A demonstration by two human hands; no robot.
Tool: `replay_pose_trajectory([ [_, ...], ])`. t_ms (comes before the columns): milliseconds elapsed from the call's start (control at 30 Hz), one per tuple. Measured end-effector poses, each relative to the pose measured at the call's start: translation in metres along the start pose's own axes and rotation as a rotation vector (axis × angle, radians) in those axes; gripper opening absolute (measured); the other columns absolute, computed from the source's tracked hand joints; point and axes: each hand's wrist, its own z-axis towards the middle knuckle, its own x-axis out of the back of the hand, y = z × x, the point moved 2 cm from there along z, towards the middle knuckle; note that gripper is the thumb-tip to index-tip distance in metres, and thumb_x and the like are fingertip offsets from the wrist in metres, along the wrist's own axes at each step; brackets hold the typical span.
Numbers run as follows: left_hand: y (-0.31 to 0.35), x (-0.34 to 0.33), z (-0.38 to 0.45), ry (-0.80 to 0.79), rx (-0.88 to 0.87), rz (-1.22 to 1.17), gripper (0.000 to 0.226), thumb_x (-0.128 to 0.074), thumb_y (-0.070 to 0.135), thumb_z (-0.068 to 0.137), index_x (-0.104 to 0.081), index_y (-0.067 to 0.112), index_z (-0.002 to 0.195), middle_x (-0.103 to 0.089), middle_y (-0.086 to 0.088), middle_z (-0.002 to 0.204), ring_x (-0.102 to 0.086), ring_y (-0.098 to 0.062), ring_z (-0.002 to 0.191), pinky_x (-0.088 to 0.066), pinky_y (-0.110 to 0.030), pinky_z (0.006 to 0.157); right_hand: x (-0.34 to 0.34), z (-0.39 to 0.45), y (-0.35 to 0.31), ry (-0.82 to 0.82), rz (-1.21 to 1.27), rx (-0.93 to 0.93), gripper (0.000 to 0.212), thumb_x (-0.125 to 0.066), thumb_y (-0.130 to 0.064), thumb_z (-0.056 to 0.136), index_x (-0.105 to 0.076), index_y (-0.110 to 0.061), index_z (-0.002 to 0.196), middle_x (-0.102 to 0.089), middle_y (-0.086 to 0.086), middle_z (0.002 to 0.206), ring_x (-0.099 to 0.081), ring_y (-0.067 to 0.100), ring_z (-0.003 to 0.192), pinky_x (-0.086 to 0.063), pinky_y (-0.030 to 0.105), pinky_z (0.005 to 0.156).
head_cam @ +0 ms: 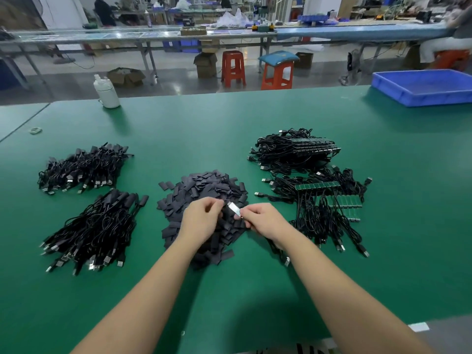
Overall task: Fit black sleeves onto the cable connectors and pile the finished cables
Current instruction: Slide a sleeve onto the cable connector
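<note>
Above the heap of black sleeves (204, 192), the right hand (263, 221) pinches a silvery cable connector (234, 208) while the left hand (201, 218) curls by its tip, holding unclear, sleeved cables (86, 167) piled left.

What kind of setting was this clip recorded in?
Most likely a factory assembly floor for cable products. A long green worktable carries bulk piles: loose black sleeves, unfinished cables and sleeved cables. Behind run more long benches with plastic stools and a blue parts bin.
</note>
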Motion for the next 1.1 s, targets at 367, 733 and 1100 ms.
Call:
replay_pose_trajectory([
  [367, -0.049, -0.010, -0.015, -0.187, -0.149, 0.744, 0.038, -0.062, 0.065, 0.081, -0.056, 0.030, 0.095, -0.046, 0.010, 0.091, -0.060, -0.019, 0.090, -0.047, -0.032, 0.069, -0.026, 0.001, 0.051, -0.054, 0.198, -0.172, 0.022, -0.056, -0.025, 0.097, -0.073, -0.012, 0.094, -0.071, 0.001, 0.072, -0.032, 0.008, 0.042, -0.026, 0.020, 0.041],
  [733, -0.044, -0.021, -0.016, -0.070, 0.101, 0.602, 0.025, -0.066, 0.049, 0.084, -0.056, 0.027, 0.090, -0.052, 0.006, 0.095, -0.060, -0.019, 0.086, -0.043, -0.029, 0.068, -0.023, -0.005, 0.062, -0.141, 0.111, -0.096, 0.027, -0.056, -0.030, 0.100, -0.074, -0.017, 0.085, -0.063, -0.009, 0.055, -0.031, 0.005, 0.041, -0.027, 0.017, 0.041],
  [1100, -0.034, 0.000, -0.014, -0.154, -0.101, 0.142, 0.011, -0.064, 0.027, 0.092, -0.067, 0.036, 0.087, -0.064, 0.018, 0.071, -0.056, 0.002, 0.069, -0.044, -0.018, 0.069, -0.023, 0.002, 0.071, -0.177, 0.207, -0.146, 0.015, -0.059, -0.019, 0.098, -0.073, -0.021, 0.101, -0.061, -0.004, 0.067, -0.034, 0.008, 0.045, -0.026, 0.019, 0.041],
])
